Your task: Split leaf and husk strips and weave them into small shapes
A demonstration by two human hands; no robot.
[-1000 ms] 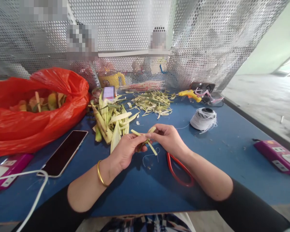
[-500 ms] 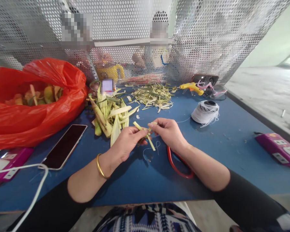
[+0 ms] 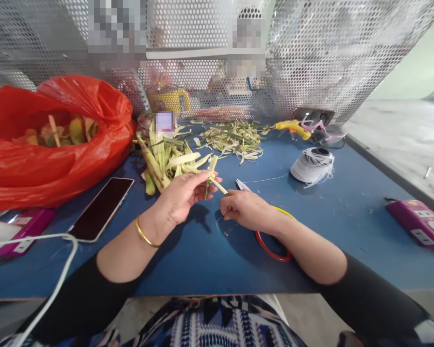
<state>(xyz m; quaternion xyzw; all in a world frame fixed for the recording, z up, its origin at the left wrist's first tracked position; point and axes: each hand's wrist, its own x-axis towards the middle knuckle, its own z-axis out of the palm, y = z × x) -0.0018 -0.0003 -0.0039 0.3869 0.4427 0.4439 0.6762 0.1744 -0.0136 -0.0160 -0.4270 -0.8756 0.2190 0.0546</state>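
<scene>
My left hand (image 3: 188,196) pinches a folded, pale green leaf strip (image 3: 213,166) between thumb and fingers, above the blue table. One end of the strip points up past the thumb, and a narrow length slants down toward my right hand (image 3: 245,210). That hand's fingers are curled closed around the strip's lower end. Under the right hand and wrist lie scissors with a red handle loop (image 3: 269,250); their blade tip shows beyond the knuckles. A thin white thread (image 3: 218,222) curls on the table beside the right fingers.
Behind the left hand lies a pile of husk leaves (image 3: 183,159), with shredded strips (image 3: 235,137) farther back. A thread spool (image 3: 312,166), yellow glue gun (image 3: 292,128) and purple power strip (image 3: 417,221) are right. A phone (image 3: 101,208) and red bag (image 3: 104,113) are left.
My left hand has turned and lifted the strip, so its end now points up. My right hand has moved down the strip, away from the left. The scissors' blade tip has come into view.
</scene>
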